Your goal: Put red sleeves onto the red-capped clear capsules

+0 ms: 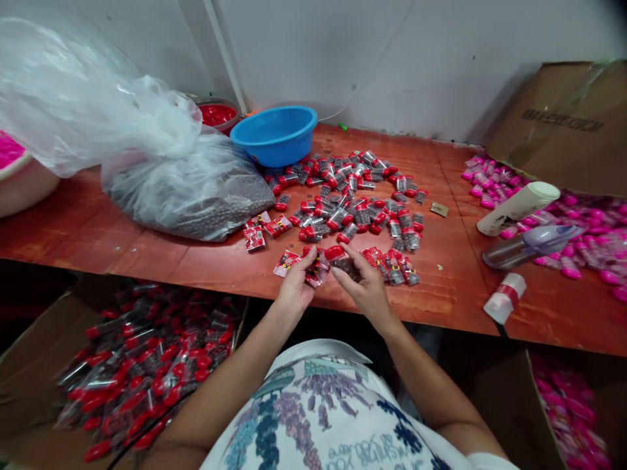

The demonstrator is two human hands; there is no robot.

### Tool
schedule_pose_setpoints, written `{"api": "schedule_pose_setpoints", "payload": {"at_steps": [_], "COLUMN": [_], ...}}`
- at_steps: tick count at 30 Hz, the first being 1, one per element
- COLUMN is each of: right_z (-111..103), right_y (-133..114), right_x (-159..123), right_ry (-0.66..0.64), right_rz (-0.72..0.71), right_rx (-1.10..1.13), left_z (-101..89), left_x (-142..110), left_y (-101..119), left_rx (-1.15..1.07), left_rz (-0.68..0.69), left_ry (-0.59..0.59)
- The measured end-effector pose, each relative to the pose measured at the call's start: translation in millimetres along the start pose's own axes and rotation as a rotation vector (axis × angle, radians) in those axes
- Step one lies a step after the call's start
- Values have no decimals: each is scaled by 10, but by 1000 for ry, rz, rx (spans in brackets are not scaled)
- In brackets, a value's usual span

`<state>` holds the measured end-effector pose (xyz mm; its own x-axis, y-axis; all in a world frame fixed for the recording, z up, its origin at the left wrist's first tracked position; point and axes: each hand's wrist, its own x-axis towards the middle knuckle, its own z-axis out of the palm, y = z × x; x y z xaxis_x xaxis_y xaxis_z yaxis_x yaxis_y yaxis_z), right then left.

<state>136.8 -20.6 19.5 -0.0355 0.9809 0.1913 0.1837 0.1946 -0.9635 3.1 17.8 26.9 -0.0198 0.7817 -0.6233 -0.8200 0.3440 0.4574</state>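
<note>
My left hand (296, 282) pinches a small clear packet with a red printed label (315, 271) near the front edge of the reddish wooden table (147, 251). Beside it, my right hand (365, 285) grips a small red-capped tube of dark beads (339, 258) and holds it against the packet's mouth. Just beyond my hands lie loose red-labelled packets (267, 228) and a spread of several red-capped tubes (353, 199). A few packed tubes (399, 267) rest to the right of my right hand.
A big clear plastic bag of dark beads (196, 196) lies at the left, with a blue bowl (274, 134) behind. Pink-capped tubes (588, 235) and bottles (519, 207) sit at the right. A cardboard box of packed red tubes (142, 365) stands under the table.
</note>
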Motion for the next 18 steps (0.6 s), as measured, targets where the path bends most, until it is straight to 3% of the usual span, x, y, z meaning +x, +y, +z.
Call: {"api": "schedule_pose_setpoints", "payload": {"at_steps": [10,15,18], "right_z": [50,60,51], "right_y": [47,71,77], "right_x": [-63,-87,-95], "right_ry": [-33,36,-21], "right_rz": [-30,9,21], "right_rx": [-183,-135,-84], "left_z": [-67,-81,-76], "left_x": [34,-5,-31], "left_y": [-1,-16,-4], "left_rx": [-9,86,136], "left_rz": [147,245,314], "left_ry": [3,-76,-117]}}
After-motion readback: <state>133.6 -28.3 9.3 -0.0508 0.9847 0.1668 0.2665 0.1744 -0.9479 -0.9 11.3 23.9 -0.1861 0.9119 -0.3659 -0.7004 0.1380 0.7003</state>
